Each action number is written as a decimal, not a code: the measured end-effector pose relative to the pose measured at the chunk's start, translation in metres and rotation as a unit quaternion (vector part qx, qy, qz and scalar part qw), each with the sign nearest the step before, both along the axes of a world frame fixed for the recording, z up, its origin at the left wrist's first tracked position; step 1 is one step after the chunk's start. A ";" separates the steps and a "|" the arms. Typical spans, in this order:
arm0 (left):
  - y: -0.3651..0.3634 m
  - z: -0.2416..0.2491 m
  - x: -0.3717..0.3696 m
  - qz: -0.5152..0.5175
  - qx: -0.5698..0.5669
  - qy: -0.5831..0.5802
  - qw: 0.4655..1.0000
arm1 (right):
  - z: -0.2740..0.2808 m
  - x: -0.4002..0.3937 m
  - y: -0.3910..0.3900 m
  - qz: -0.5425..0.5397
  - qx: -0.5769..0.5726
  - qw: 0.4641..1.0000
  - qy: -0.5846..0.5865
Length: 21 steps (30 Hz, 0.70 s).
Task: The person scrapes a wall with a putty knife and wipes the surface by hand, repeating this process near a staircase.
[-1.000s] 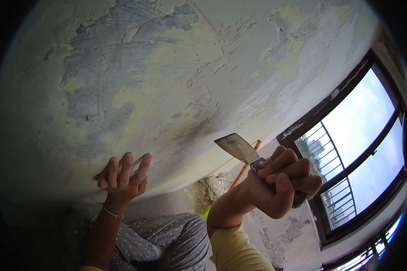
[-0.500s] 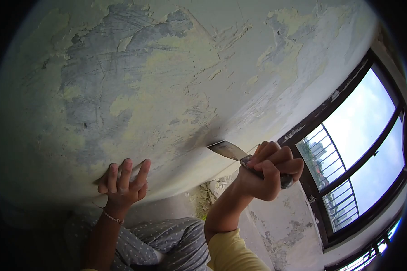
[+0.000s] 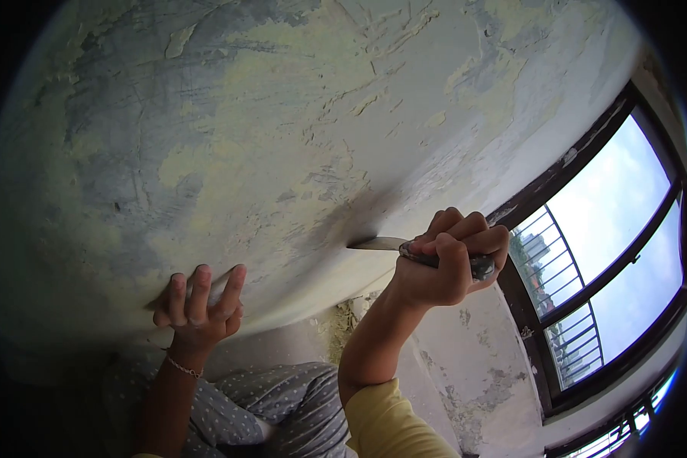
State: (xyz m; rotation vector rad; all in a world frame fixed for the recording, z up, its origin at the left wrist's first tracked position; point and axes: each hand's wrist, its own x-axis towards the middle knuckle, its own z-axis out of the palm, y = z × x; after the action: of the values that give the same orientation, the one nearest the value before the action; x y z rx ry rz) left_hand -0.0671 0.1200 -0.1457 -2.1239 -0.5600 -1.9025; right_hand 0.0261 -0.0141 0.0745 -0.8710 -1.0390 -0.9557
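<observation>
My right hand is wrapped round the dark, paint-spotted handle of a putty knife. The knife's blade points left, and its edge meets the wall, where a dark shadow spreads around it. Seen nearly edge-on, the blade looks narrow. Flaking pale paint and grey bare patches cover much of the wall's surface. Lower left, my left hand rests its spread fingertips against the wall and holds nothing. A thin bracelet circles that wrist.
A dark-framed window with railings outside stands at the right. Below it, a lower wall section shows peeling patches. Crumbled debris lies in the corner beyond my arm. My legs in dotted grey trousers are folded below.
The putty knife has turned, so its blade now shows edge-on instead of its flat face. My right hand has shifted slightly up. The wall has slid a little leftward in view.
</observation>
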 end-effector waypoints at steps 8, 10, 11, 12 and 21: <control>0.003 0.000 0.001 0.007 0.006 -0.007 1.000 | 0.020 -0.056 -0.042 -0.048 0.080 0.989 -0.112; 0.003 0.001 0.000 -0.003 0.004 -0.006 1.000 | 0.016 -0.065 -0.051 -0.014 0.128 0.983 -0.135; 0.002 0.002 0.000 0.000 0.005 -0.007 1.000 | 0.011 -0.059 -0.047 -0.001 0.119 0.984 -0.133; 0.002 0.001 0.000 0.005 0.005 -0.012 1.000 | 0.008 -0.044 -0.031 -0.022 0.121 0.987 -0.100; 0.000 0.000 -0.001 0.007 0.003 0.004 1.000 | -0.013 -0.013 -0.016 0.024 0.031 0.999 -0.003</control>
State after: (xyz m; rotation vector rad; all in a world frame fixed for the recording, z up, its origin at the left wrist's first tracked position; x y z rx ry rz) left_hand -0.0681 0.1205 -0.1461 -2.1177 -0.5666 -1.8842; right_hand 0.0126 -0.0302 0.0612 -0.7886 -1.0262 -0.9469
